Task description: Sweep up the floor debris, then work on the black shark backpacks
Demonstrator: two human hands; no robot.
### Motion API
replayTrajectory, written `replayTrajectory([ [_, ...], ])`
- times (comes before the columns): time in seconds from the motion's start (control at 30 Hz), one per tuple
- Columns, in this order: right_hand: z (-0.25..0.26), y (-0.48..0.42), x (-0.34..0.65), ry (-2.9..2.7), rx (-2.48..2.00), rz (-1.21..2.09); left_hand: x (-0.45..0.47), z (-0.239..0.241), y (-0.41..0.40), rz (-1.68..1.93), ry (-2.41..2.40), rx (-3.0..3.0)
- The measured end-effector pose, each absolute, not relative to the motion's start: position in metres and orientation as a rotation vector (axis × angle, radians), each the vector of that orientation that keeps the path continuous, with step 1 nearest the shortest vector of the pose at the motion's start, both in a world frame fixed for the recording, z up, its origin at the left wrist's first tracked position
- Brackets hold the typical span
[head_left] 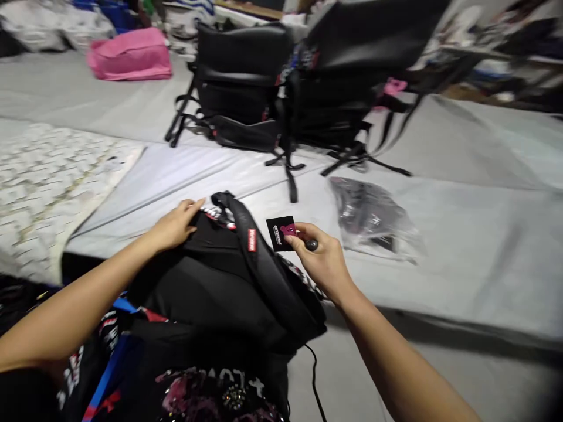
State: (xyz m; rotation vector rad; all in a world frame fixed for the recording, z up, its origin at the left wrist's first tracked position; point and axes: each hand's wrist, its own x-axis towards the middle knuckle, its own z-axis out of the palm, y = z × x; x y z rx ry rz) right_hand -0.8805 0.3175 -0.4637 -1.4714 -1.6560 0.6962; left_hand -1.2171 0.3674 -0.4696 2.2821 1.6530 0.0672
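Observation:
A black bag (197,281) with a thick padded strap and a small red label leans at the table's near edge, close to my body. My left hand (178,225) grips the bag's upper left edge, fingers over the top. Between the thumb and fingers of my right hand (323,255) is a small black card (278,233) with a pink bear shape and white lettering. A dark rounded object (312,245) also pokes out of that hand; its kind I cannot tell. The card is held just right of the strap, above the pale cloth.
Two black bags (246,64) with dangling straps stand at the back of the cloth-covered table (461,246). A clear plastic packet (373,217) with dark contents lies right of my right hand. A pink bag (132,54) sits far left. A black cord (314,375) hangs below.

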Motion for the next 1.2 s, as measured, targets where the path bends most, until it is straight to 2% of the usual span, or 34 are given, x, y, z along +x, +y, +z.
replayTrajectory([
  [0.1, -0.450, 0.327, -0.940, -1.810, -1.267, 0.781, -1.223, -0.474, 0.359, 0.301, 1.655, 2.185],
  [0.17, -0.443, 0.333, -0.972, -1.983, -1.182, 0.680, -1.232, -0.479, 0.345, 0.456, 1.707, 2.074],
  [0.27, -0.436, 0.339, -1.005, -2.240, -1.266, 0.419, -1.249, -0.491, 0.319, 0.575, 1.806, 1.903],
  [0.37, -0.433, 0.345, -1.026, -2.523, -1.457, 0.310, -1.262, -0.503, 0.302, 0.587, 1.813, 1.777],
  [0.67, -0.450, 0.375, -1.072, -3.108, -1.465, 0.540, -1.267, -0.529, 0.306, 0.815, 1.663, 1.900],
  [0.87, -0.444, 0.365, -1.081, -3.212, -1.429, 0.487, -1.270, -0.538, 0.308, 0.804, 1.681, 1.930],
  [1.07, -0.438, 0.359, -1.086, -3.040, -1.422, 0.220, -1.272, -0.540, 0.308, 0.841, 1.672, 1.937],
  [1.2, -0.459, 0.379, -1.103, -2.961, -1.226, 0.498, -1.275, -0.543, 0.308, 0.863, 1.645, 1.955],
])
